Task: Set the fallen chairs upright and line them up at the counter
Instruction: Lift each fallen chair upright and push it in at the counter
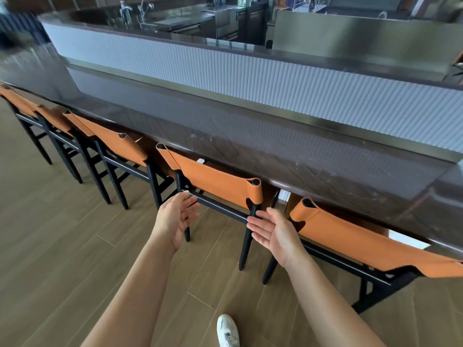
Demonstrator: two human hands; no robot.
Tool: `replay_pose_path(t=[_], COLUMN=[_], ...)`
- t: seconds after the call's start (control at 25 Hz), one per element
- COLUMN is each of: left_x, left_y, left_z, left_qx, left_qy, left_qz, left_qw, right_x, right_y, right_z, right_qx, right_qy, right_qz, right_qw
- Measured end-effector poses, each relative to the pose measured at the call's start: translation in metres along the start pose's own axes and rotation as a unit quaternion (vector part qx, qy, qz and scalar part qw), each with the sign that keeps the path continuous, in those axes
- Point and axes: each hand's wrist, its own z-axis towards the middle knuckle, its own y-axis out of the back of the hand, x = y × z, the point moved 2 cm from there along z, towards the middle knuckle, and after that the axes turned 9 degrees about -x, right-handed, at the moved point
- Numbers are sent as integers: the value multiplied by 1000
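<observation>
- The long, glossy dark brown counter (250, 136) runs diagonally from upper left to lower right. A white ribbed panel (250, 78) rises along its far side.
- Five chairs with black frames and orange leather backrests stand upright in one row along the counter's near edge, their backrests close under its lip. Counted from the left: first chair (15, 98), second chair (55, 118), third chair (112, 139), fourth chair (215, 181), fifth chair (363, 241).
- All visible chair legs rest on the brown wood-plank floor (62, 234).
- The left hand (176, 216) is at the left rear post of the fourth chair, fingers straight and spread, palm facing right, holding nothing.
- The right hand (273, 229) is at the right rear post of the same chair, fingers straight and loosely together, palm facing left, holding nothing.
- Whether either hand's fingertips touch the black frame cannot be told.
- A white shoe (228, 330) stands on the floor below, between the forearms.
</observation>
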Motion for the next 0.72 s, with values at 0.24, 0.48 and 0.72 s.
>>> replay_pose_path(t=[0.24,0.48,0.72], left_x=[-22,-26,-29], left_y=[-39,-68,-83], left_z=[83,156,243], left_qx=[1,18,41], left_qy=[51,117,201], left_qz=[-3,20,82], left_qw=[999,993,975], right_x=[23,32,34], right_y=[-50,-93,-135], right_z=[68,118,172], right_qx=[-26,-75,-187], right_qy=[-45,-125,-121], right_qz=[15,92,156], right_qw=[999,985,962])
